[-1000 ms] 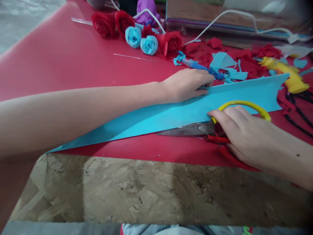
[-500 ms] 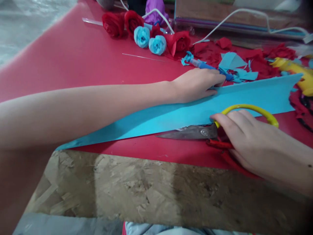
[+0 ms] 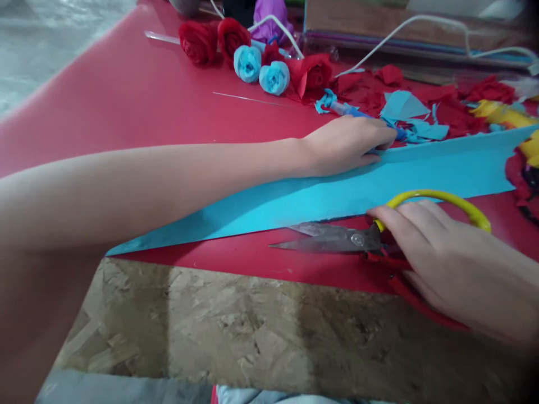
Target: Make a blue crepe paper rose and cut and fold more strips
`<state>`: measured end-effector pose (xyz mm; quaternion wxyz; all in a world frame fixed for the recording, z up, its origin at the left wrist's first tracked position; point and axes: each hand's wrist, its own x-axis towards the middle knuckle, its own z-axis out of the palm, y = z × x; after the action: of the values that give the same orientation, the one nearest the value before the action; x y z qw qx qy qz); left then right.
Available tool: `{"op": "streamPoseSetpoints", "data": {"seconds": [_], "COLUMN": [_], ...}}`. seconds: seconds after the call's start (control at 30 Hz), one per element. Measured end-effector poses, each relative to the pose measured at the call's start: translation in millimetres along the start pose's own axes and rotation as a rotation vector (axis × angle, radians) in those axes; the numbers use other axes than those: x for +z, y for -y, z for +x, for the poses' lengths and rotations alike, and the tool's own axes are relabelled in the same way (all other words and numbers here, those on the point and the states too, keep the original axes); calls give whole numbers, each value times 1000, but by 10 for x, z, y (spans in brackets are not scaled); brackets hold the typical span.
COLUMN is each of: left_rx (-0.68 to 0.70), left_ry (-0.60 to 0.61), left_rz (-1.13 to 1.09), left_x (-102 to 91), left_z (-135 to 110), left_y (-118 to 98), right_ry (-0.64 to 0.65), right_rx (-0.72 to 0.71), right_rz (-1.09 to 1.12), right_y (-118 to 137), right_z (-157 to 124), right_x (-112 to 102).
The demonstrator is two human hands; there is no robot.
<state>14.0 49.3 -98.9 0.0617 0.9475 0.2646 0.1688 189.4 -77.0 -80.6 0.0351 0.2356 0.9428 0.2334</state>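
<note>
A long strip of light-blue crepe paper (image 3: 337,199) lies folded across the red tabletop along the near edge. My left hand (image 3: 351,143) is on its far edge, fingers curled over the paper; the fingertips are partly hidden. My right hand (image 3: 438,247) is closed around the scissors (image 3: 332,238), which have one yellow and one red handle. Their blades point left and are slightly apart, just below the strip's near edge. The upper blade's tip is at or under that edge; I cannot tell which.
Red paper roses (image 3: 197,44) and light-blue paper roses (image 3: 274,77) lie at the back. Red and blue paper scraps (image 3: 404,106), a blue pen-like tube (image 3: 353,111), a yellow tool (image 3: 505,114) and a white cable (image 3: 404,27) are at the right. Bare chipboard (image 3: 236,320) forms the near edge.
The scissors have opened and shifted slightly down and right with my right hand, off the paper's near edge. My left hand keeps its place on the strip; the view has shifted slightly.
</note>
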Motion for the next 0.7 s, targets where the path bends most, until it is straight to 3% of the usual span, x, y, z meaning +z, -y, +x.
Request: {"op": "streamPoseSetpoints", "data": {"seconds": [0.3, 0.7], "left_rx": [0, -35], "left_ry": [13, 13], "left_rz": [17, -41], "left_x": [5, -3], "left_z": [92, 88], "left_y": [-18, -6], "right_ry": [-30, -8], "right_rx": [52, 66], "right_rz": [18, 38], "right_y": [0, 68], "right_z": [135, 89], "right_x": [-6, -45]}}
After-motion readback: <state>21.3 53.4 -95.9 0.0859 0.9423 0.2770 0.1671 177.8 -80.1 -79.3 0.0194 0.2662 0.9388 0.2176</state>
